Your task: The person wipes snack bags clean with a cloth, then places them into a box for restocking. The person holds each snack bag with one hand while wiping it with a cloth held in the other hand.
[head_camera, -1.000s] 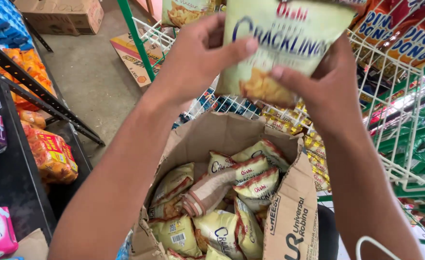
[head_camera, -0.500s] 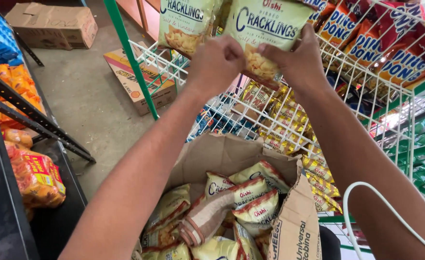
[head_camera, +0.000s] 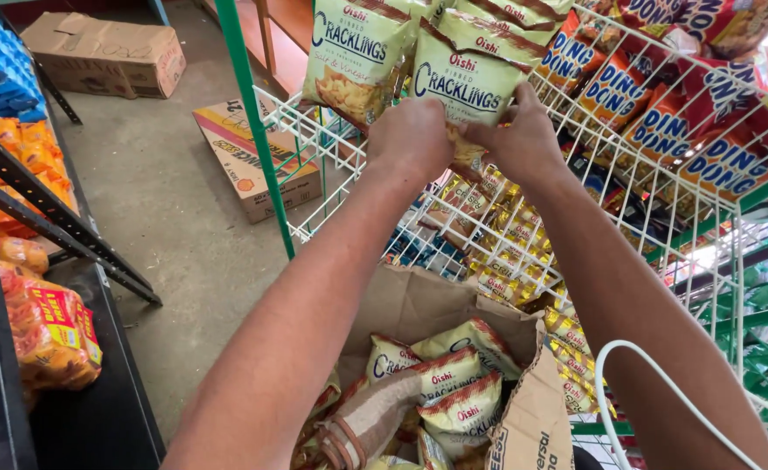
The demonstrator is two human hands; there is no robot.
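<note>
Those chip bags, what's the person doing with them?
A person holds a pale yellow bag of chips up against a white wire rack, with the left hand and the right hand both pinching its bottom edge. More of the same bags hang beside it, next to red snack bags. Below the arms, an open cardboard box holds many more of the yellow bags.

Pale-green snack bag [head_camera: 471,74] upright, pinched at its bottom edge, seemingly sealed.
</note>
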